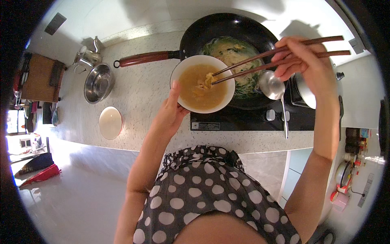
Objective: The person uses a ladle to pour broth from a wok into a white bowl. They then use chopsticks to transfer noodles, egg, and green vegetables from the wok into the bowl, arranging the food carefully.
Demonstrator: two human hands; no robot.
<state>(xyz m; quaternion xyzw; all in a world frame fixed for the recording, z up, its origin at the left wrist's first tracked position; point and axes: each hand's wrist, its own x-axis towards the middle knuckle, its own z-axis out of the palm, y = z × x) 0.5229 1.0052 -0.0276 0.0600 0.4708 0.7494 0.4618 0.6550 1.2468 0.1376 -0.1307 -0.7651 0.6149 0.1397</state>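
My left hand (170, 117) holds a white bowl (229, 91) by its rim, thumb on the near-left edge. Broth (195, 71) fills much of it, with yellowish egg-like pieces (210, 80) near the middle. Between the fingers of my right hand (307, 62) is a pair of dark wooden chopsticks (259, 58); their tips touch the pieces in the bowl. Behind and partly under the bowl, a black wok (198, 30) with a reddish wooden handle (143, 59) contains noodles and leafy greens in soup (240, 52). A metal ladle (271, 85) rests across the wok's right edge.
The wok sits on a black gas stove (243, 120) with white knobs (270, 115). On the speckled counter (146, 88) at left are a second bowl (110, 123), a steel basin (98, 84) and a metal pitcher (86, 58). A white lidded pot or plate (306, 90) stands right of the wok.
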